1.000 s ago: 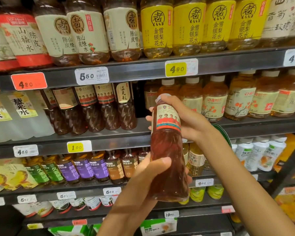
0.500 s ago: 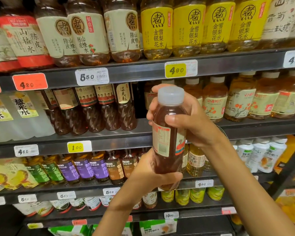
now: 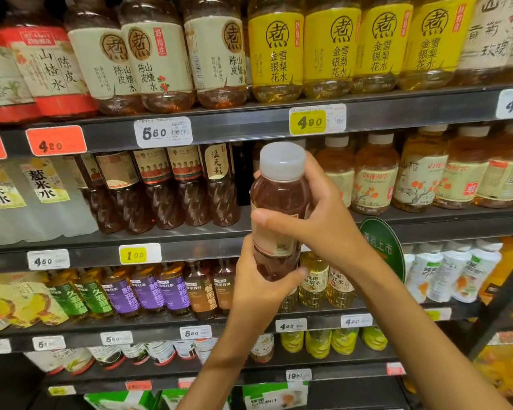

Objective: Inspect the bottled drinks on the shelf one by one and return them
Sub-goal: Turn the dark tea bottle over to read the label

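Both hands hold a reddish-brown tea bottle (image 3: 279, 214) upright in front of the middle shelf (image 3: 190, 241). The right hand (image 3: 317, 220) wraps its fingers round the upper body below the white cap (image 3: 282, 161); the left hand (image 3: 258, 288) cups the base.

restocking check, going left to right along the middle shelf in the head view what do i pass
clear white bottles → dark brown bottles → held bottle gripped by left hand and right hand → amber white-capped bottles
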Demonstrator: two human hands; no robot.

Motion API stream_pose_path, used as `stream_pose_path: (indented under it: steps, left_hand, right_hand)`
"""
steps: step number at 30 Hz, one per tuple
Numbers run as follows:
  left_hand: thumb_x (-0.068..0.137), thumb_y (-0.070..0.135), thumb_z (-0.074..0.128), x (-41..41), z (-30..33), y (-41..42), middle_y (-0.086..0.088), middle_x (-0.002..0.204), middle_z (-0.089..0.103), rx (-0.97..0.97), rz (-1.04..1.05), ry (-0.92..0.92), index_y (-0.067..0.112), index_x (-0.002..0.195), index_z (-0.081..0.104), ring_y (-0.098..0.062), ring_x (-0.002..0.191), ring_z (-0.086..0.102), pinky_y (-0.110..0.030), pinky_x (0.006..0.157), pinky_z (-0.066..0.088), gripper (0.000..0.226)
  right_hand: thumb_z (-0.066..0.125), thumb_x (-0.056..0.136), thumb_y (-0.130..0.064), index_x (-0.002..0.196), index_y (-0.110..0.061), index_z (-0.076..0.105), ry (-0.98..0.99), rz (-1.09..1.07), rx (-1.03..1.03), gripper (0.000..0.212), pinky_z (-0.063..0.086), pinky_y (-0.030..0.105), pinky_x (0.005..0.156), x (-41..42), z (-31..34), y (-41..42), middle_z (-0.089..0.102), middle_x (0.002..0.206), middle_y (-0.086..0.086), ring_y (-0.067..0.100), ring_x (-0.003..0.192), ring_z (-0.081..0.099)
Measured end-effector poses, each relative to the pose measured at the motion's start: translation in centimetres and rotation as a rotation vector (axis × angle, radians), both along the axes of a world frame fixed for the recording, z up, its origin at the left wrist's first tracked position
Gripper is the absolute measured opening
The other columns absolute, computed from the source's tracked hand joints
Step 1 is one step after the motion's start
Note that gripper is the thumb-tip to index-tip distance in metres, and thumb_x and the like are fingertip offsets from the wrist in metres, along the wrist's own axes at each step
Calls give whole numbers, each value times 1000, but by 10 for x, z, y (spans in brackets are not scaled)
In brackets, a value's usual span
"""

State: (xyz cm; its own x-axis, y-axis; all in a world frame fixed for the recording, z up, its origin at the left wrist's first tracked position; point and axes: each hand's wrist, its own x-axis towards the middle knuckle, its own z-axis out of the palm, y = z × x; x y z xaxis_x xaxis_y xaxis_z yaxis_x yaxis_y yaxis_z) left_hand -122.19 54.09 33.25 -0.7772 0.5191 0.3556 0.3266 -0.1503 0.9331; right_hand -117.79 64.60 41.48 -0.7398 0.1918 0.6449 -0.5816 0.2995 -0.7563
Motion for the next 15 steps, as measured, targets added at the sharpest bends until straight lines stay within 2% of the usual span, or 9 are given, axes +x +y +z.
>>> stream_pose_path:
  steps: [3, 5, 8, 11, 13, 15]
  left_hand:
    - [75, 3, 78, 3, -8, 1, 12, 93, 68, -36, 20, -109, 24, 115, 49, 14, 85, 62, -3, 66, 46, 54]
    - [78, 6, 75, 1, -13, -3, 16, 89, 70, -38, -4, -179, 24, 116, 50, 11, 83, 64, -5, 65, 48, 49]
    - [79, 7, 75, -9, -10, -7, 12, 97, 70, -29, 40, -216, 30, 110, 53, 4, 89, 66, -14, 75, 52, 44]
    - [80, 9, 74, -24, -2, -3, 8, 98, 71, -3, 88, -236, 29, 106, 59, -5, 92, 68, -24, 84, 53, 36]
    - [82, 12, 72, -32, 1, 2, 7, 98, 72, 5, 99, -255, 24, 110, 62, -5, 92, 68, -20, 80, 54, 32]
    - [84, 16, 71, -37, 0, 6, 10, 93, 73, 1, 95, -282, 27, 106, 63, 1, 84, 68, -11, 67, 52, 26]
  right_hand:
    - [73, 75, -15, 114, -20, 56, -122, 59, -152, 42, 56, 35, 85, -18, -7, 11, 68, 103, 6, 25, 102, 66]
    - [71, 76, -18, 109, -21, 59, -186, 78, -246, 36, 54, 42, 88, -31, -15, 18, 68, 101, 7, 32, 104, 65]
    - [73, 76, -21, 108, -21, 61, -215, 44, -356, 34, 55, 37, 84, -49, -21, 22, 69, 99, 3, 21, 96, 67]
    - [74, 82, -21, 112, -20, 60, -181, -75, -410, 33, 55, 25, 76, -68, -19, 18, 70, 100, -3, 9, 91, 67]
    - [74, 82, -24, 116, -18, 58, -186, -154, -430, 38, 56, 24, 77, -79, -18, 16, 69, 105, 0, 10, 94, 68]
    - [73, 82, -30, 118, -18, 57, -220, -241, -380, 41, 56, 31, 84, -86, -20, 15, 67, 112, 4, 15, 101, 66]
